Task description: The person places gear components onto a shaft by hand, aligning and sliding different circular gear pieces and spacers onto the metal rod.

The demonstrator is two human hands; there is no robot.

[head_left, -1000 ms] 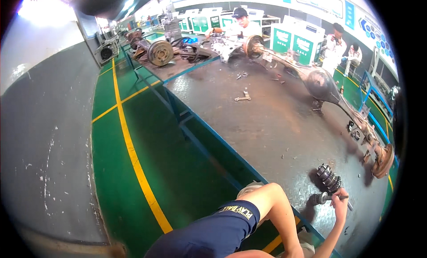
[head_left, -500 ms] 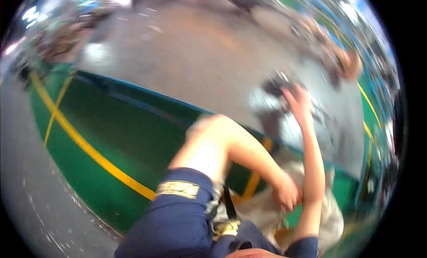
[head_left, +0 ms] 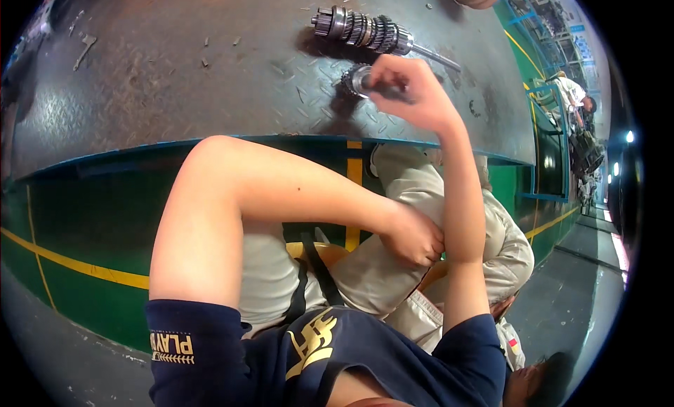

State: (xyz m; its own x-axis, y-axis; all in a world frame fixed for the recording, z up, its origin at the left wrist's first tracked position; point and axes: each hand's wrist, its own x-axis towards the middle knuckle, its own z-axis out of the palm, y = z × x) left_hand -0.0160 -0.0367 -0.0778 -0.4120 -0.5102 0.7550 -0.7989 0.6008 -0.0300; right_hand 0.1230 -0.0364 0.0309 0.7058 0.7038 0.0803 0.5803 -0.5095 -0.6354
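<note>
Gripping round toothed steel gear (head_left: 354, 80) with right hand (head_left: 407, 91), fingers closed on it; long steel gear shaft (head_left: 372, 31) lies at 12 o'clock, axis 9-to-3; left hand (head_left: 414, 235) fisted, far

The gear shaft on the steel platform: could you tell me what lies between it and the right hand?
Only bare chequered plate separates the gear shaft from the right hand, which grips a smaller gear part; the head view shows this.

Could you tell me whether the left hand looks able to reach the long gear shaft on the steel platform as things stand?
Probably not without shifting: the left hand rests low against the right forearm, and the gear shaft lies far up the platform, beyond the right hand.
</note>
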